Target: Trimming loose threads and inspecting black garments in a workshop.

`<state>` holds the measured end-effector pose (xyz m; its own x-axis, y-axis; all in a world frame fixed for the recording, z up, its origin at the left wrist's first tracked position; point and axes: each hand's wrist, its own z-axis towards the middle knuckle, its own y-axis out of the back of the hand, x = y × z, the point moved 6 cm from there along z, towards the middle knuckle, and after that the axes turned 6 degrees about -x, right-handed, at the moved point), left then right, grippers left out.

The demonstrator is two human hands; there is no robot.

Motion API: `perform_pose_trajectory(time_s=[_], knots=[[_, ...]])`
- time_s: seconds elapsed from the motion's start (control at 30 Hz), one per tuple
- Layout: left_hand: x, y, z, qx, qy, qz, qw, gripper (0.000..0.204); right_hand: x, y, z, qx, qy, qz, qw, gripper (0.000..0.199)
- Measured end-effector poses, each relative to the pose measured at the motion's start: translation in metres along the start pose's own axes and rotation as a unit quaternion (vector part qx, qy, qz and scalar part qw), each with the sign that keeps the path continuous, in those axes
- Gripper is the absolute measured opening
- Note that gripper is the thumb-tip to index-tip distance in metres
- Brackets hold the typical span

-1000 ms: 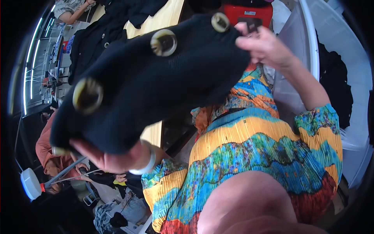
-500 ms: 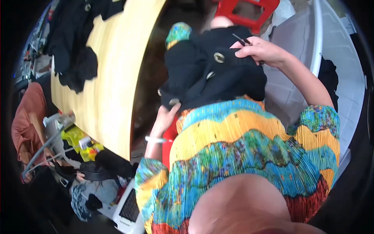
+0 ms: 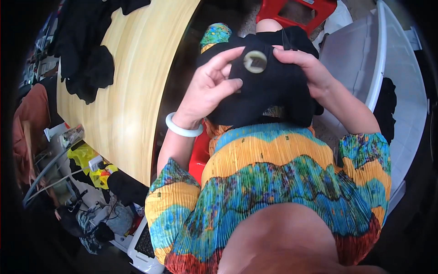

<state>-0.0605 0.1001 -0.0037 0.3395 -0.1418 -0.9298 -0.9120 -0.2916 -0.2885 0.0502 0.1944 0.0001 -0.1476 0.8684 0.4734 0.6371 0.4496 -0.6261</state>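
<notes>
A black knit garment (image 3: pixel 269 93) lies over my lap, its upper part raised toward me. On it shows a large round button (image 3: pixel 254 61), pale cream-green with a dark centre. My left hand (image 3: pixel 212 84), with a pale bangle at the wrist, grips the cloth left of the button, forefinger above and thumb below. Right of the button, my right hand (image 3: pixel 308 68) presses its thumb on the cloth, its other fingers mostly hidden behind. A thin dark pointed tool (image 3: pixel 286 41), perhaps small snips, sticks up beside that thumb; how it is held is hidden.
A pale wooden table (image 3: pixel 132 91) stands at left, with more black clothing (image 3: pixel 86 50) on it. To the right is a large translucent plastic bin (image 3: pixel 351 59). A red stool (image 3: pixel 296 16) stands ahead. A person in a pinkish garment (image 3: pixel 29 118) sits at far left.
My left hand has come up from the garment's lower left edge to beside the button. The cloth with the button is now raised nearer, and the right hand has turned, its thumb on the cloth.
</notes>
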Motion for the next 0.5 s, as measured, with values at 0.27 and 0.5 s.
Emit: perform_pose_trajectory(time_s=[0.27,0.5], knots=[[-0.002,0.0,0.004,-0.024,0.042,-0.061,0.997,0.039,0.016,0.017,0.01,0.056,0.092,-0.401,0.91,0.02],[-0.012,-0.006,0.01,-0.098,-0.101,0.04,0.989,0.037,0.007,0.029,0.018,0.094,0.013,-0.181,0.979,0.011]])
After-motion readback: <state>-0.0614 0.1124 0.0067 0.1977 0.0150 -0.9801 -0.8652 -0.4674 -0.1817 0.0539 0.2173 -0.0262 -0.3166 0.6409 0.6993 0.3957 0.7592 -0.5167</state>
